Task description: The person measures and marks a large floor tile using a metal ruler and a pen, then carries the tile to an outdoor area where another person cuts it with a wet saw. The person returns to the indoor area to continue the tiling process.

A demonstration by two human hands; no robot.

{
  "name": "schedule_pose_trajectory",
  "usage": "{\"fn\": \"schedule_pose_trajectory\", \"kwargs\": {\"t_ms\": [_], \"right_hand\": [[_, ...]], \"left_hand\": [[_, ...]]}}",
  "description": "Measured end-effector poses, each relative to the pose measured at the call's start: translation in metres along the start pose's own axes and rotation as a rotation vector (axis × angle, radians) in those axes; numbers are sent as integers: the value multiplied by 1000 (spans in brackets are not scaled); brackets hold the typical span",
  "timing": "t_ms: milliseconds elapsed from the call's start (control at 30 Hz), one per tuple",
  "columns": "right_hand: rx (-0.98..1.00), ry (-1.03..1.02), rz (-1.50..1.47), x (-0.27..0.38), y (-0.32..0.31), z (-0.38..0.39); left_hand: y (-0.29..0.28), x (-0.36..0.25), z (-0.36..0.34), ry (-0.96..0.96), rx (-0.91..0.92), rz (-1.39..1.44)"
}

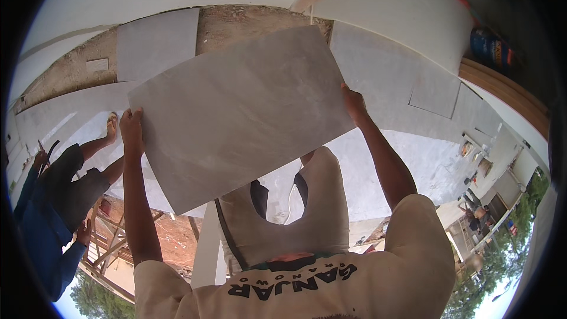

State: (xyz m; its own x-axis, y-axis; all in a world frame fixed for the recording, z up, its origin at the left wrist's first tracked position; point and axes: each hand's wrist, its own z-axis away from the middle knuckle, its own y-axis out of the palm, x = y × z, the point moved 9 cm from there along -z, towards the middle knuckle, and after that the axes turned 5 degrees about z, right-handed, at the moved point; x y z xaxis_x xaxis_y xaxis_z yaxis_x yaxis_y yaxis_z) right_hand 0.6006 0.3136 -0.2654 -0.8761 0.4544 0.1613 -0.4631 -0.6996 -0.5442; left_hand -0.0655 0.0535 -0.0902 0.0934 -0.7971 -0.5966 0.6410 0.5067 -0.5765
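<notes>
"Where's the tile (pixel 242 118)?"

"Up in the air, in front of the legs (pixel 325 201), with its right side higher in view than its left."

"And the hands?"

"Well apart, each clamped on one short edge. The left hand (pixel 133 130) has its thumb on the face, near the far corner; the right hand (pixel 354 103) grips about midway along its edge. Most of the fingers are hidden underneath, so I can't tell how deep the hold goes."

"What worries you?"

"Uneven grips. The near left corner hangs free, past the left hand, so the tile could twist. If one hand slipped, I'd expect a corner to strike the floor (pixel 407 159) and chip, or land on the legs."

"Anything else?"

"The far edge. Swung forward carelessly, it might knock the slab (pixel 156 41) beyond, or come down on the dirt (pixel 236 26) and pick up grit."

"And that co-worker's foot (pixel 111 129)?"

"It shows just beside the left hand; a sideways swing could catch it, though I can't judge the depth."
</notes>
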Motion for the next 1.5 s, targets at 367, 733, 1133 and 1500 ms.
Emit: {"fn": "schedule_pose_trajectory", "kwargs": {"t_ms": [367, 733, 1133, 1500], "right_hand": [[-61, -111, -431, -3, 173, -126], [-107, -176, -468, 2, 264, -221], [-245, -175, -460, 9, 240, -223], [-367, -184, -513, -25, 214, -252]], "left_hand": [[155, 75, -220, 258, 36, -132], [218, 130, -326, 406, 15, -31], [258, 121, -399, 523, -13, -72], [348, 84, -391, 502, 270, -108]]}}
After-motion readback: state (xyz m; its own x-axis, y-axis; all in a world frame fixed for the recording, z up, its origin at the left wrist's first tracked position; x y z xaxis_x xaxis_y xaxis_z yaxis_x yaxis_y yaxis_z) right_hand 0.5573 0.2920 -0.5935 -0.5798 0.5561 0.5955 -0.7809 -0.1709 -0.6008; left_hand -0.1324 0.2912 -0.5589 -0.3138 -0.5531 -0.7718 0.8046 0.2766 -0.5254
